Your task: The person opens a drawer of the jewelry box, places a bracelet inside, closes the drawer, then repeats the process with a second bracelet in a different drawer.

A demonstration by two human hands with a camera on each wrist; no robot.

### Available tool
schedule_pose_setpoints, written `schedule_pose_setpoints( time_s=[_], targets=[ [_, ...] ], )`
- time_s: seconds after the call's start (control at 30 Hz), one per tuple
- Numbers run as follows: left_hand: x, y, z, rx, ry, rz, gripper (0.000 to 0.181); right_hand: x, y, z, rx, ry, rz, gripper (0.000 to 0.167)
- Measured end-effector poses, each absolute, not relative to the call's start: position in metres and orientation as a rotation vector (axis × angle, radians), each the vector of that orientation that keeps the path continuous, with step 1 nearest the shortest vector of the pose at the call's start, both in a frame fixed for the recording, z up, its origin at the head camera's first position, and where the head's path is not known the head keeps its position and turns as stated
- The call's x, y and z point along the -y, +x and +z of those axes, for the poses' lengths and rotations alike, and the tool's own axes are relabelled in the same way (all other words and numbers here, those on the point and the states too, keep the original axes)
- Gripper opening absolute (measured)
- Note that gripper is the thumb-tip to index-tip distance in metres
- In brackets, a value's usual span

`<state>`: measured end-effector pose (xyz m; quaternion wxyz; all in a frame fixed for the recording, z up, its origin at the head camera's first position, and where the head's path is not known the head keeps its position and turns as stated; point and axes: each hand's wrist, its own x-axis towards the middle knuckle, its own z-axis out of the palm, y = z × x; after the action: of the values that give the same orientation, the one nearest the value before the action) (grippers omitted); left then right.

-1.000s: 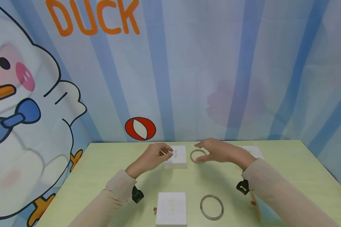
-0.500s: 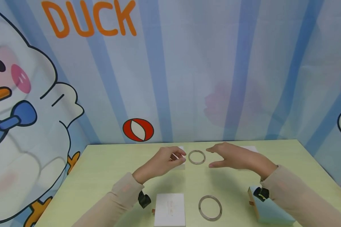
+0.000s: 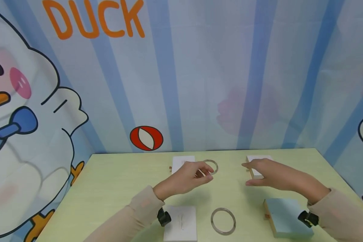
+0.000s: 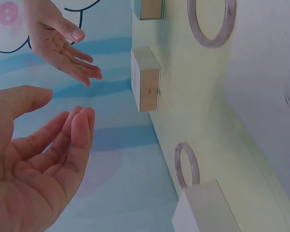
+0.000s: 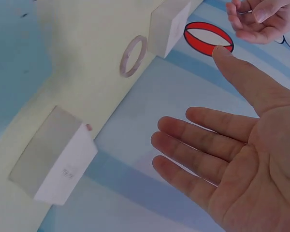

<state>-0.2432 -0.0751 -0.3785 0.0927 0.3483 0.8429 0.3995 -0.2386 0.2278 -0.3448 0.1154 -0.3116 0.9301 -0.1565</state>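
Observation:
My left hand (image 3: 187, 177) hovers over the table with fingers loosely curled and nothing in them. In the head view it partly covers a back bangle (image 3: 216, 169) and the white box (image 3: 179, 162) beside it. My right hand (image 3: 273, 173) is raised in front of another white box (image 3: 258, 157) at the back right, its thumb apart from the fingers. The right wrist view shows this palm (image 5: 261, 169) bare, with fingers extended. A second greyish bangle (image 3: 212, 222) lies nearer the front, between a white box (image 3: 183, 225) and a light-blue box (image 3: 288, 216).
The pale yellow-green table (image 3: 118, 178) ends at a blue striped backdrop (image 3: 205, 84) with a duck drawing and a red ball print. Small brown tabs stick out from the left sides of the boxes. Both wrists carry black cameras (image 3: 308, 218).
Both hands have moved right. The right hand has left the back bangle, which stays on the table, and now stands before the back-right box. The left hand has passed from its box toward that bangle.

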Motion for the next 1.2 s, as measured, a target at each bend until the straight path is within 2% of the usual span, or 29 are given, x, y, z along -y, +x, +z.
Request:
schedule_pose_setpoints(
  time_s=[0.6,1.2],
  targets=[
    [0.025,-0.228,-0.39,-2.335,1.155,1.133,0.026,-0.285,-0.209,-0.375,-2.672,-0.742,-0.64,0.085],
    [-0.02,-0.212,-0.401,-2.175,1.101,1.152,0.027,-0.315,-0.19,-0.417,-2.662,-0.716,-0.645,0.09]
  ],
)
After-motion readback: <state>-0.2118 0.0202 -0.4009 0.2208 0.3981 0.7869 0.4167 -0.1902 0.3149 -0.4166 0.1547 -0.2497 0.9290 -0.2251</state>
